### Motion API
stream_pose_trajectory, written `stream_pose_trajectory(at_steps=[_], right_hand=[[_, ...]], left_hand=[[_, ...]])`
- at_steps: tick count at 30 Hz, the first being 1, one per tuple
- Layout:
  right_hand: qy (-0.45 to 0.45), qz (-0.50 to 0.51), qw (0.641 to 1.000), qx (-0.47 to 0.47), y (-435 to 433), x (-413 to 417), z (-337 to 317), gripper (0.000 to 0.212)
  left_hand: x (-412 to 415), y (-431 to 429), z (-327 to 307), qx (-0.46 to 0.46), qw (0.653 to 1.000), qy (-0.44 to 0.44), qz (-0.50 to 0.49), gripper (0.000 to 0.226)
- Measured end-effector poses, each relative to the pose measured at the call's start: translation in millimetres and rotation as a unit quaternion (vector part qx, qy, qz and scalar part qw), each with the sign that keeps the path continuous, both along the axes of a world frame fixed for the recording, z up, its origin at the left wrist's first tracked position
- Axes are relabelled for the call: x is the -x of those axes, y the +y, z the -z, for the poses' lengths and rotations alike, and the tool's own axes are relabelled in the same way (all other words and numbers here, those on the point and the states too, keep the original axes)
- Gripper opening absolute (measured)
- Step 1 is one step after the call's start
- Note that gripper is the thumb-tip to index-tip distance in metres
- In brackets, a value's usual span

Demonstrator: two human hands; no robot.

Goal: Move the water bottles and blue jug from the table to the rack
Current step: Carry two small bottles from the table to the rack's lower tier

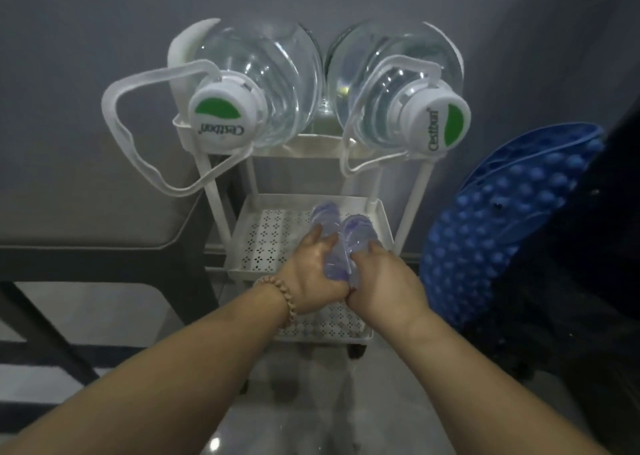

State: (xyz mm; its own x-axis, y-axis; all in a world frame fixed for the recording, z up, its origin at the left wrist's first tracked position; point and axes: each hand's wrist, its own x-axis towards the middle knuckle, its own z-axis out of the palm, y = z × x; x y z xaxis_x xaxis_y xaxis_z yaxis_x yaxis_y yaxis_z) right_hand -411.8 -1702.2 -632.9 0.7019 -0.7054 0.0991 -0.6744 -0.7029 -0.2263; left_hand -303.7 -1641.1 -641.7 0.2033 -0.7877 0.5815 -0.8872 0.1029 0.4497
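Head view looks down on a white rack (311, 164) with perforated shelves. On its top tier two big clear water jugs lie on their sides, caps toward the camera: the left jug (256, 84) at about 11 o'clock from the picture's centre, the right jug (391, 80) at about 1 o'clock. They lie just beside each other, each with a white cap bearing a green patch and a white carry strap hanging off the neck.

On the middle shelf (270, 233), two small clear bottles (341, 233) lie side by side, touching, toward the shelf's right half. The left hand (313, 274) is wrapped around the left bottle, fingers curled over its body; a beaded bracelet (285, 302) sits on that wrist. The right hand (384, 281) grips the right bottle the same way. The two hands touch at the thumbs. The shelf's left half lies bare.

A lower shelf (325, 326) shows beneath the wrists. At 3 o'clock, beside the rack, leans a blue bumpy object (512, 226); what it is cannot be told. At 9 o'clock stands a dark table (93, 247).
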Motion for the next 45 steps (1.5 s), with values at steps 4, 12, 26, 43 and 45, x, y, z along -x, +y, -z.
stream_pose_trajectory(at_steps=[4, 12, 26, 43, 45], right_hand=[[0.026, 0.016, 0.999, 0.043, 0.3, -16.7, -3.0, 0.038], [-0.010, -0.035, 0.987, 0.155, 11.5, 6.4, 44.5, 0.058], [-0.009, 0.000, 0.980, 0.200, -0.1, -0.2, 58.6, 0.081], [-0.041, -0.016, 0.984, 0.171, -4.5, -1.6, 60.2, 0.079], [-0.039, -0.016, 0.984, 0.173, -3.4, -0.9, 61.5, 0.079]], left_hand=[[-13.8, 1.1, 7.4, -0.087, 0.988, 0.124, -0.017, 0.059], [-28.1, 0.1, 22.1, -0.249, 0.964, 0.093, 0.008, 0.093], [-26.2, -19.4, 37.2, -0.189, 0.981, -0.044, -0.027, 0.084], [-17.0, -25.8, 52.2, -0.211, 0.976, 0.015, -0.054, 0.086], [-16.0, -26.7, 51.8, -0.217, 0.974, -0.044, -0.056, 0.085]])
